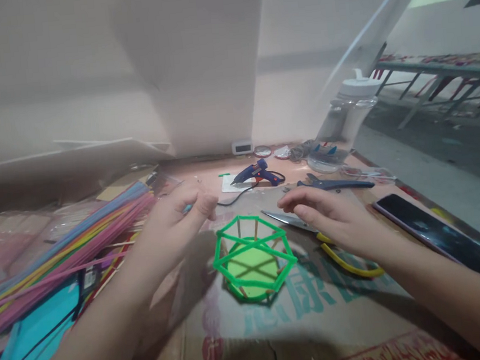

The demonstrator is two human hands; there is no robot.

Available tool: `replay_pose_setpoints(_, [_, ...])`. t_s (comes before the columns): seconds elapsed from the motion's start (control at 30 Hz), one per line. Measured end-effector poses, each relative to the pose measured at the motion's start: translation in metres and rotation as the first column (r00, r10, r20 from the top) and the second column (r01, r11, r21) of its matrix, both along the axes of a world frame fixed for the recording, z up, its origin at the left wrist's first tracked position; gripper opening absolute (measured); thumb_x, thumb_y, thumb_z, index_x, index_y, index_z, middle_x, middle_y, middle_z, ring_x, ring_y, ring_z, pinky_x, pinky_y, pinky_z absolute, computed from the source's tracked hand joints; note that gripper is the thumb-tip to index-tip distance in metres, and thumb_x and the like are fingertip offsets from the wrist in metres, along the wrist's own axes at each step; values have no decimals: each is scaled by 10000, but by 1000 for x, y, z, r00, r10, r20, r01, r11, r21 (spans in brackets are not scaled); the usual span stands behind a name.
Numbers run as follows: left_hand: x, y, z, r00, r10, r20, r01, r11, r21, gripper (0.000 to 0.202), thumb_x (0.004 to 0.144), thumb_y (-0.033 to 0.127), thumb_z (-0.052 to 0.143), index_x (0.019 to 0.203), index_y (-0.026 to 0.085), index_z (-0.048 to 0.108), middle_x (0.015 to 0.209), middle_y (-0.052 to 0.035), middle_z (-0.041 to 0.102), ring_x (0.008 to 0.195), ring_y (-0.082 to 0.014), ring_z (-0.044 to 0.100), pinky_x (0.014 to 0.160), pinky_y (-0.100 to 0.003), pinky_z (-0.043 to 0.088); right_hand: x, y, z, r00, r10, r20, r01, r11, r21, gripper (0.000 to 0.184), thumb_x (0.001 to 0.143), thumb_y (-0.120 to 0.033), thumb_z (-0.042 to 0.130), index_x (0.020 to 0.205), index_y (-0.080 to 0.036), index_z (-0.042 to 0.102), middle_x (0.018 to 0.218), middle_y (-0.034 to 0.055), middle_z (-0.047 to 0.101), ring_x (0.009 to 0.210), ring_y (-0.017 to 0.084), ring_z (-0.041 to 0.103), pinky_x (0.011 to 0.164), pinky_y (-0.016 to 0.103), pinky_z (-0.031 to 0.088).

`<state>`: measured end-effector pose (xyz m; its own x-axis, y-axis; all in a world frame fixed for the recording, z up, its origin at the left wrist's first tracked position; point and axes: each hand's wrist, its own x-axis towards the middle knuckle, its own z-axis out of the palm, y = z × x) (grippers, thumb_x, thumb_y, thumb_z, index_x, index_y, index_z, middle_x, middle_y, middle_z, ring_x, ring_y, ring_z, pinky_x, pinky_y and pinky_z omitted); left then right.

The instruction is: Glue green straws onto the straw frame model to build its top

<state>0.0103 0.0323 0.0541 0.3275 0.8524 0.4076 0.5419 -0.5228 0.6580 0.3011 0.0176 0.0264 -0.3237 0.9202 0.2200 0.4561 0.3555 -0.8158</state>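
A green hexagonal frame of straws and wooden sticks [253,252] stands on a round light-green base on the cardboard sheet [304,321]. My left hand [175,217] hovers just left of it, fingers curled with a small blue-green bit showing at the fingertips. My right hand [328,214] hangs to the right of the frame, palm down, fingers loosely stretched, over yellow-handled scissors [345,260]. It holds nothing.
A bundle of coloured straws [60,254] lies at the left over a teal sheet [37,329]. A blue glue gun [258,173], blue pliers [334,183], a clear plastic bottle [345,124] and a phone [438,234] sit behind and right. White boards stand at the back.
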Motion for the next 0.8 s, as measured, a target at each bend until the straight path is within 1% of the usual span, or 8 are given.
replay_pose_setpoints(0.07, [-2, 2, -2, 1000, -24, -5, 24, 1000, 10, 241, 975, 411, 580, 892, 207, 679, 1143, -59, 670, 1128, -232, 615, 989, -383, 467, -2, 3, -6, 1000, 15, 2, -15, 1000, -18, 288, 1003, -474, 545, 1134, -257, 683, 1146, 57, 706, 1067, 225, 651, 969, 394, 493])
replay_pose_setpoints(0.1, [-2, 3, -4, 999, -36, -19, 36, 999, 14, 211, 955, 400, 616, 1045, 227, 698, 1303, -70, 633, 1253, -251, 573, 1068, -419, 440, -3, 4, -10, 999, 34, -5, -34, 999, -36, 283, 999, -458, 553, 1142, -252, 684, 1159, 61, 710, 1078, 228, 654, 968, 395, 497])
replay_pose_setpoints(0.17, [1, 2, -6, 995, -73, -74, 73, 997, 3, 347, 944, 416, 635, 1260, 277, 662, 1500, -73, 526, 1413, -277, 464, 1159, -476, 379, -5, 8, -19, 996, 84, -37, -87, 993, -83, 283, 993, -422, 555, 1157, -234, 687, 1185, 72, 715, 1106, 235, 656, 973, 398, 504])
replay_pose_setpoints(0.2, [3, 0, -6, 990, -95, -103, 94, 995, -19, 361, 948, 440, 623, 1274, 291, 668, 1532, -69, 503, 1444, -285, 434, 1179, -493, 361, -6, 9, -22, 992, 109, -60, -115, 987, -111, 290, 992, -411, 549, 1160, -223, 692, 1192, 78, 718, 1117, 238, 657, 977, 400, 506])
replay_pose_setpoints(0.33, [14, -7, -6, 974, -160, -162, 136, 979, -150, 268, 951, 440, 578, 1022, 283, 783, 1482, -54, 560, 1415, -301, 480, 1165, -508, 395, -7, 12, -28, 965, 214, -150, -241, 952, -191, 311, 977, -422, 560, 1132, -205, 720, 1180, 82, 727, 1119, 238, 660, 1000, 398, 504])
replay_pose_setpoints(0.5, [20, -11, -6, 965, -193, -179, 153, 965, -215, 274, 924, 311, 529, 952, 281, 799, 1471, -41, 570, 1398, -280, 503, 1154, -495, 402, -8, 13, -29, 937, 271, -222, -331, 890, -314, 307, 932, -446, 640, 1097, -200, 723, 1169, 78, 704, 1044, 210, 663, 928, 349, 534])
replay_pose_setpoints(0.63, [22, -11, -8, 950, -262, -172, 217, 946, -240, 265, 917, 316, 531, 869, 254, 785, 1418, -49, 603, 1394, -267, 500, 1156, -450, 390, -11, 13, -33, 924, 314, -220, -370, 881, -296, 270, 937, -448, 641, 981, -196, 728, 1071, 64, 695, 996, 195, 642, 899, 323, 525])
replay_pose_setpoints(0.8, [25, -8, -8, 943, -288, -168, 229, 925, -303, 241, 910, 341, 555, 799, 236, 742, 1317, -35, 639, 1276, -258, 577, 1082, -403, 434, -10, 13, -37, 926, 314, -211, -366, 883, -294, 260, 945, -441, 629, 957, -192, 702, 979, 51, 666, 926, 183, 615, 850, 313, 512])
